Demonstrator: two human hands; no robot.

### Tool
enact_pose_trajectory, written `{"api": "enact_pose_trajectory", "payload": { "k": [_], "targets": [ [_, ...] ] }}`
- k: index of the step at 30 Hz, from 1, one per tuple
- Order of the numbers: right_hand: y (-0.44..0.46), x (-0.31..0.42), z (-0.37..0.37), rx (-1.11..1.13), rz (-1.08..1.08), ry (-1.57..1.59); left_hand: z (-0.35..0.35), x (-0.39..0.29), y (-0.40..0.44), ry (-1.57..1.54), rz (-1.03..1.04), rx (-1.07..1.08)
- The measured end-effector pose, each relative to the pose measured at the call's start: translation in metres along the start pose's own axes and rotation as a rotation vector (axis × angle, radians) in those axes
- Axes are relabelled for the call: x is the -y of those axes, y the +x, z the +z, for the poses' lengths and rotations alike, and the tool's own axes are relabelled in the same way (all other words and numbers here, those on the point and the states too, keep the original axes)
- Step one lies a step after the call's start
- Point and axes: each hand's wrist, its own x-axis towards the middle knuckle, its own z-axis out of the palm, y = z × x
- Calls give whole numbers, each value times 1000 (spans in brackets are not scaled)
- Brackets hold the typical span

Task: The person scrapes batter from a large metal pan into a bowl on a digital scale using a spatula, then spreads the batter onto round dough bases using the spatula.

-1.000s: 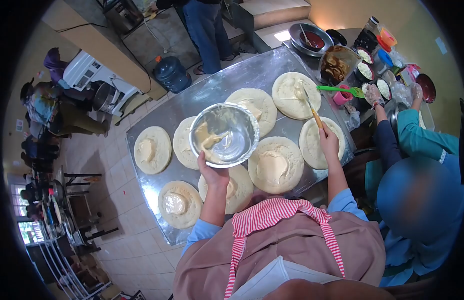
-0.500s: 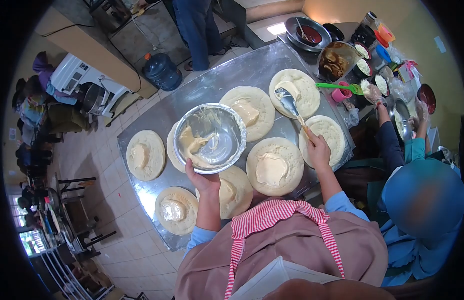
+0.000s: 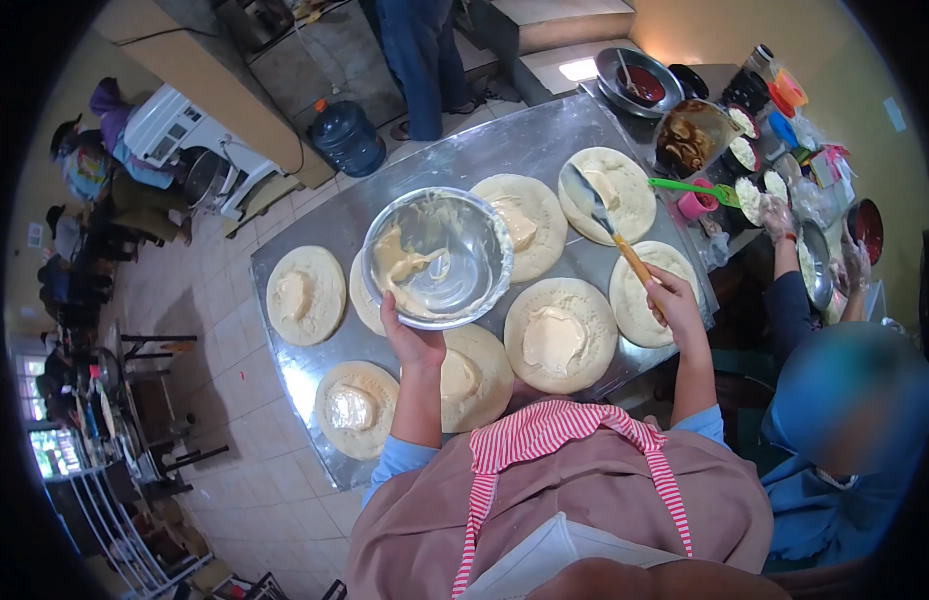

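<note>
My left hand [image 3: 414, 335] grips a steel mixing bowl [image 3: 489, 285] by its near rim. The bowl is tilted toward me, and pale cream [image 3: 399, 262] clings to its left side. My right hand [image 3: 674, 300] is closed around the wooden handle of a spatula [image 3: 631, 258]. The spatula's smeared metal blade reaches over the left part of a round flat dough [image 3: 634, 195] with a cream patch; I cannot tell if it touches. More rounds lie about my hands: one dough round [image 3: 599, 345] with cream, and a plain-looking dough round [image 3: 634, 315] partly behind my right hand.
The rounds lie on a metal table [image 3: 454, 165]. A green spatula [image 3: 694, 187], a pink cup [image 3: 696, 205] and a basin with red sauce [image 3: 642, 85] stand at the right. A co-worker's gloved hand [image 3: 777, 215] is among bowls there. A water jug [image 3: 346, 140] stands beyond the table.
My right hand has moved a little right and the spatula blade has shifted off the cream patch toward the dough's left edge. The bowl is slightly higher in view. The whole view has shifted.
</note>
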Motion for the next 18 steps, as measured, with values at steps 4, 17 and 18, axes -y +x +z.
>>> {"api": "enact_pose_trajectory", "payload": {
  "k": [4,17,18],
  "targets": [
    [-14,26,10,254,-84,-15,-2,-4,0,38,-3,27],
    [-32,78,60,206,-841,-687,-33,-18,-11,205,-216,253],
    [-37,85,60,210,-841,-686,-35,-20,-11,286,-242,286]
  ]
}}
